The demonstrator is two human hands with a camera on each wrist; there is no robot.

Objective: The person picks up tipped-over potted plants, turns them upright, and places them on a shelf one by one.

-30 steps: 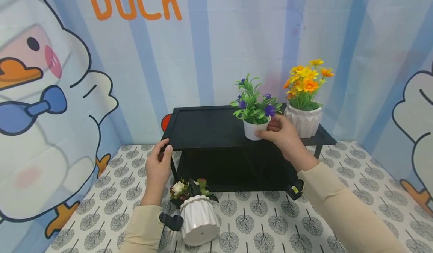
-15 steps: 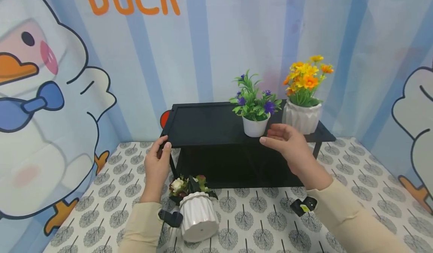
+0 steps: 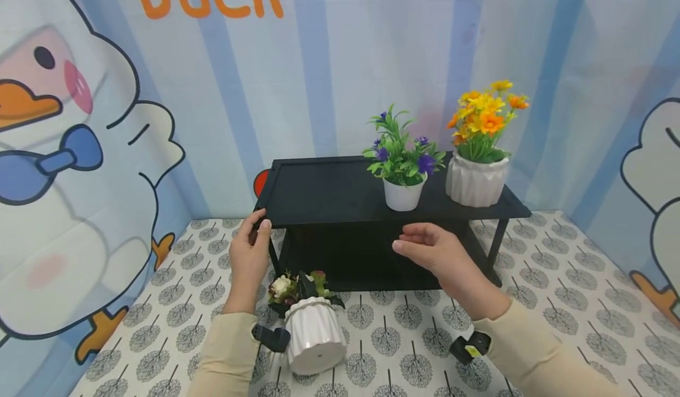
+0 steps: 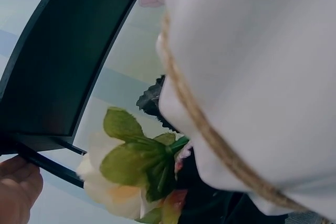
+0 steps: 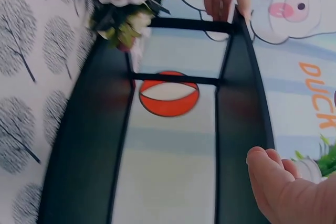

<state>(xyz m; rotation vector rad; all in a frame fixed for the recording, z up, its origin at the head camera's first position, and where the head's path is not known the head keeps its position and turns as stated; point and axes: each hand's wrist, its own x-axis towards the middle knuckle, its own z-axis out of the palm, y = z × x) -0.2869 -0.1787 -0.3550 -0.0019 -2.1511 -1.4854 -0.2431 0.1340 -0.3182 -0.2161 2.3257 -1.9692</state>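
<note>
My left hand [image 3: 249, 261] holds the near left corner of a black two-tier shelf [image 3: 319, 190], thumb and fingers around the corner. In front of the shelf, just right of the left wrist, a white fluted flowerpot [image 3: 316, 338] lies tipped, its base toward me and its cream and dark red flowers [image 3: 292, 288] toward the shelf. Bare of any object, my right hand [image 3: 443, 261] hovers before the shelf's front edge. Above it on the top tier stands a small white pot with purple flowers [image 3: 402, 195]. A white fluted pot with yellow-orange flowers [image 3: 476, 181] stands farther right.
A tree-patterned cloth [image 3: 385, 338] covers the surface under the shelf. Behind hangs a striped blue curtain [image 3: 361, 61] with a printed duck [image 3: 48, 208] at left. The lower tier [image 3: 345, 261] sits under the top one. A twine band [image 4: 210, 132] circles the tipped pot.
My right hand has let go of the purple-flower pot and drawn back, down toward me. That pot stays on the top tier. The left hand keeps its place at the corner.
</note>
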